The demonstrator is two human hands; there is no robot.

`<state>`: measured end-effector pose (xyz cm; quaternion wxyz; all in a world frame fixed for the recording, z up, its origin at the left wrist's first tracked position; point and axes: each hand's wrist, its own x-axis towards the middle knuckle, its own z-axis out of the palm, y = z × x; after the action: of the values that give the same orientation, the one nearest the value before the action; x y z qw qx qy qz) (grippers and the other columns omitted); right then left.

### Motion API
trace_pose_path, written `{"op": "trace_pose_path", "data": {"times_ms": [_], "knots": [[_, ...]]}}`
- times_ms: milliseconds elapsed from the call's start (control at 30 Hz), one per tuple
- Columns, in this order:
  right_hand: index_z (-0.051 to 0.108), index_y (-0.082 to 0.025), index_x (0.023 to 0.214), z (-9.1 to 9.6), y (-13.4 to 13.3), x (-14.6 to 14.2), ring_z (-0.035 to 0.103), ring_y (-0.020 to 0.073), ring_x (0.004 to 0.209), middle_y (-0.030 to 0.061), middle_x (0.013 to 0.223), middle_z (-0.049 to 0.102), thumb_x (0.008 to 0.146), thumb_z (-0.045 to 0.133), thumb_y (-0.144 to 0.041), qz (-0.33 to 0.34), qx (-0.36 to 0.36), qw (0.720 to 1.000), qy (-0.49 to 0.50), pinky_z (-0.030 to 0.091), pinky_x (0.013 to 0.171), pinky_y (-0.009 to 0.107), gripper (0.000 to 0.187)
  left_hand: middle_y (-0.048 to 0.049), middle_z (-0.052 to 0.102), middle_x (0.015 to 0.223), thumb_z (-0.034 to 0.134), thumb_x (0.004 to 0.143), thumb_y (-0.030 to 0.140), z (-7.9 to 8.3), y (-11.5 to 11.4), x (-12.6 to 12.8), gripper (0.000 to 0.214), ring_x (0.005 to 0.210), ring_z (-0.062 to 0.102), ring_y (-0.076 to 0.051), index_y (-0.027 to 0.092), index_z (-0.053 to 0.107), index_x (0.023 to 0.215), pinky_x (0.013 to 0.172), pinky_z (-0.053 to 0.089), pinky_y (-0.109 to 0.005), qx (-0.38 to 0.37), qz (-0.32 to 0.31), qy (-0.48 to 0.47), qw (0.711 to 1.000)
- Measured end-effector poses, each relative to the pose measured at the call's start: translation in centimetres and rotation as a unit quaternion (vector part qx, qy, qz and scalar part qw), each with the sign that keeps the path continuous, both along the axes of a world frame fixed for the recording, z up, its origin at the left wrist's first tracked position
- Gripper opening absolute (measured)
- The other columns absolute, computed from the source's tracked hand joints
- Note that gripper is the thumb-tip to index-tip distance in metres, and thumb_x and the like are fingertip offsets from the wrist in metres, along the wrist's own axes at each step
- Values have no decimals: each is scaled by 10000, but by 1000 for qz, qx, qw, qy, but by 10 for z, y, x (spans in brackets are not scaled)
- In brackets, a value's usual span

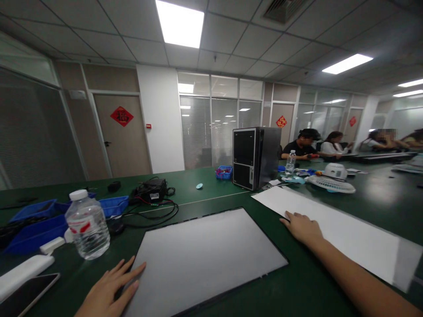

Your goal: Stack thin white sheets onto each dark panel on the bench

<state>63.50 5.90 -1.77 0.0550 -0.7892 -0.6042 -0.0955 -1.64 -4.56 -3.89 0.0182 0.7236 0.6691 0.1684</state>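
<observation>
Table [271, 286], dark green, runs across the whole width below the wall and doors. Several people sit along its far right side, one in a black top [294, 150] nearest.

A grey-white panel [211, 259] with a thin dark border lies flat on the table, directly in front of the wearer. To its right lies a long white strip [343, 233], slanting from near the tower [254, 158] down to the right edge of the view. The tower, black with a silver-trimmed front, stands upright beyond both.

The left hand [110, 288] is palm down at the panel's left edge, fingers spread and tips resting on its surface, pinching nothing. The right hand [304, 226] lies palm down at the strip's near long edge, fingers loosely apart and slightly bent; it is not closed round anything, and how firmly it presses I cannot tell.

Blue trays [39, 233] sit at the left, behind a clear bottle [87, 226] that stands upright near the left hand. A white domed unit [330, 182] rests beyond the strip. A black adapter [153, 190] with tangled cables lies behind the panel. A phone [29, 295] lies at the lower left. Smallest is a pale blue disc [199, 186], between adapter and tower.
</observation>
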Motion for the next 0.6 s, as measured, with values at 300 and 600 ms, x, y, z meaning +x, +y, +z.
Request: {"op": "trace_pose_path", "data": {"times_ms": [300,600], "knots": [[684,-113,1051,28,-16,-32,723,358,896,228,966,741,975,323,-144,58,5,998,-39,503,725,445,370,-31,504,1539,443,935,544,5,-2,4,492,1476,413,-330,361,647,1344,1225,303,-589,-7,1,7,1000],[630,-202,1007,51,-51,-117,698,246,808,104,896,741,1053,321,-359,310,23,948,-66,452,761,351,349,-37,532,1533,457,923,543,11,-6,8,500,1464,441,-324,354,669,1335,1219,321,-580,-4,7,0,1000]]}}
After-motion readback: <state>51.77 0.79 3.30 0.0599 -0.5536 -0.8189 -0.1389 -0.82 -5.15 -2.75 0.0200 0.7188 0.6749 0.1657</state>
